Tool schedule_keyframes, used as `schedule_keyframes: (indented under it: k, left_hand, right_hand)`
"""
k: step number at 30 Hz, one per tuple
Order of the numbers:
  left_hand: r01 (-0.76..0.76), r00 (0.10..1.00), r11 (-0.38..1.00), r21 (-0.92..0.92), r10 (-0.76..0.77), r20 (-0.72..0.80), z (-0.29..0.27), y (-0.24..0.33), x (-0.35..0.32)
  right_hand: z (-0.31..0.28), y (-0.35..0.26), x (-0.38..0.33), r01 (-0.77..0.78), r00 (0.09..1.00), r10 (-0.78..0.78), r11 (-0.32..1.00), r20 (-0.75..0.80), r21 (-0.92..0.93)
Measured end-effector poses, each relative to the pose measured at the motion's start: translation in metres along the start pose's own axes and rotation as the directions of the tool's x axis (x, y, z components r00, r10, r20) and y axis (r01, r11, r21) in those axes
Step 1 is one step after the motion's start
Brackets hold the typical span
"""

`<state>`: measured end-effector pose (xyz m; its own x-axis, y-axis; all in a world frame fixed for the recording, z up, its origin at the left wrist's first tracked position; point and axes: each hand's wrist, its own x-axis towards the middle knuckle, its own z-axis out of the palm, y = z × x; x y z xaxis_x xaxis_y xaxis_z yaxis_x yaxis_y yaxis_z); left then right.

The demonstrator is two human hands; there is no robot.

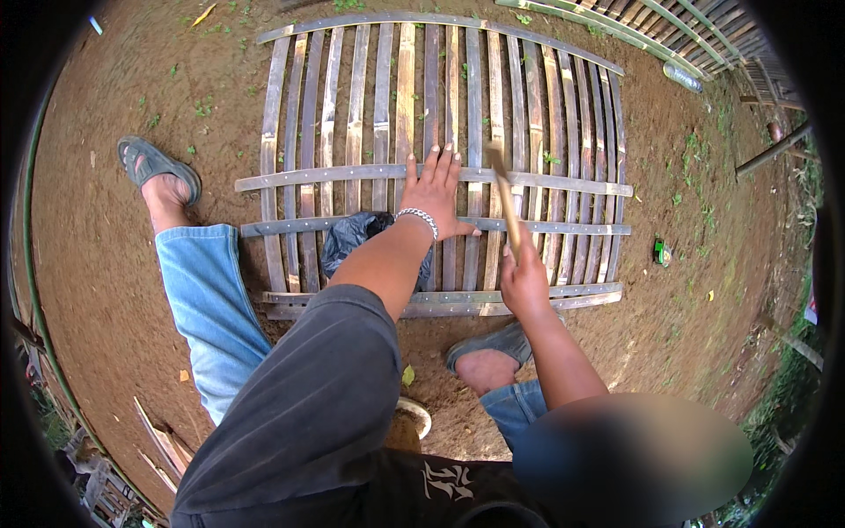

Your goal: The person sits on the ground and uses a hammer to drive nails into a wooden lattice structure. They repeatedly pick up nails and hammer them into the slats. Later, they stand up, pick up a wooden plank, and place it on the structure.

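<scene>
Slatted bamboo panel (475, 132): centre of the frame, flat on the bare earth, slats joined by nailed crossbars (308, 176).

Left hand (431, 194): mid-frame, palm down across the middle crossbar, fingers extended, thumb spread wide to the right; whether anything lies under the palm cannot be told. Chain bracelet (417, 222) at the wrist.

Right hand (525, 286): right of centre, closed around the wooden handle of a hammer (506, 204), head pointing up the frame above the slats and blurred.

Obstructions: black plastic bag (346, 239), crumpled over the panel's lower left, partly behind the left forearm; sandalled foot (487, 370) close below the lower edge.

Surroundings: second sandalled foot (165, 189), left; green tape measure (662, 254), right, on the soil; clear bottle (683, 77), upper right, beside a bamboo structure (656, 35); green hose (33, 255), far left; split wood (165, 442), lower left.
</scene>
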<state>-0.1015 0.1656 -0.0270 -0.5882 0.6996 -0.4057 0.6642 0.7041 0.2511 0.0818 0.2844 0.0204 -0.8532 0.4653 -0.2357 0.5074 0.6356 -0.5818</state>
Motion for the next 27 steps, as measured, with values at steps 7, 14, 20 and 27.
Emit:
schedule_keyframes:
  k: [7, 14, 20, 27]
  left_hand:
    - [-0.006, 0.999, 1.000, -0.029, 0.005, -0.046, 0.004, -0.005, 0.001]
    - [-0.017, 1.000, 0.999, -0.037, 0.016, -0.022, 0.000, -0.002, 0.005]
    - [0.002, 1.000, 1.000, -0.026, -0.003, -0.029, 0.006, -0.006, -0.002]
    - [-0.014, 1.000, 1.000, -0.017, 0.014, 0.002, 0.002, 0.001, -0.002]
  right_hand:
    - [-0.006, -0.002, 0.001, 0.209, 0.960, -0.205, 0.978, -0.188, -0.002]
    - [0.004, 0.022, 0.002, -0.178, 0.971, 0.192, 0.979, 0.142, -0.102]
    - [0.005, -0.020, 0.008, 0.175, 0.962, -0.165, 0.984, -0.217, 0.029]
    - [0.008, 0.036, -0.026, -0.174, 0.980, 0.176, 0.984, 0.093, -0.024]
